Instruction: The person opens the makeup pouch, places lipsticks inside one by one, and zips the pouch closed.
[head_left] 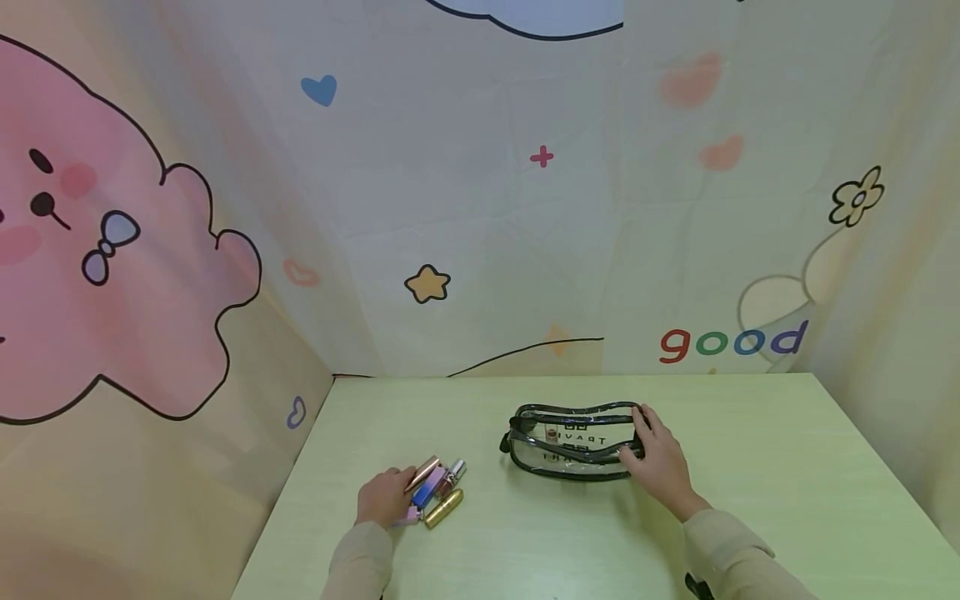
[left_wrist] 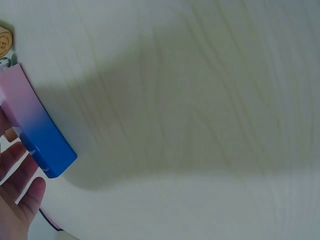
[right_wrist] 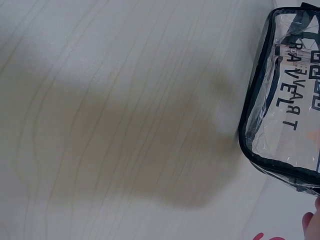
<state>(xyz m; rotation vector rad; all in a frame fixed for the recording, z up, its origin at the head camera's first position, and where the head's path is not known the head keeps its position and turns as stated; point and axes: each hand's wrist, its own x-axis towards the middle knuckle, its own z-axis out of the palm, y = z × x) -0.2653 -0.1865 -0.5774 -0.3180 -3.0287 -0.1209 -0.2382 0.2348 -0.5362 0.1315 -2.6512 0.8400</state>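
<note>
Clear pouch: The black-trimmed clear pouch (head_left: 581, 455) is found on the pale table (head_left: 540, 550) and is taken as reference; "TRAVEL" is printed on its wall.
Right hand: The pouch's right end is grasped by the right hand (head_left: 662, 463), thumb and fingers being set apart on the black trim.
Left hand: The left hand (head_left: 385, 497) is placed left of the pouch and nearer the wearer; the rose-gold tube (head_left: 422, 473) is touched by its fingers, but whether it is gripped cannot be told.
Cosmetics: Left of the pouch, a pink-and-blue box (head_left: 429, 487) is noted beside that tube, with a silver-capped bottle (head_left: 452, 478) on the box's pouch-facing side and a gold tube (head_left: 444, 509) on the wearer's side.
Pouch wall: A small reddish item (head_left: 552, 434) is seen through the pouch's clear material; its type cannot be made out.
Backdrop: A printed curtain (head_left: 480, 208) is hung behind the pouch, "good" (head_left: 733, 342) being lettered to the pouch's right.
</note>
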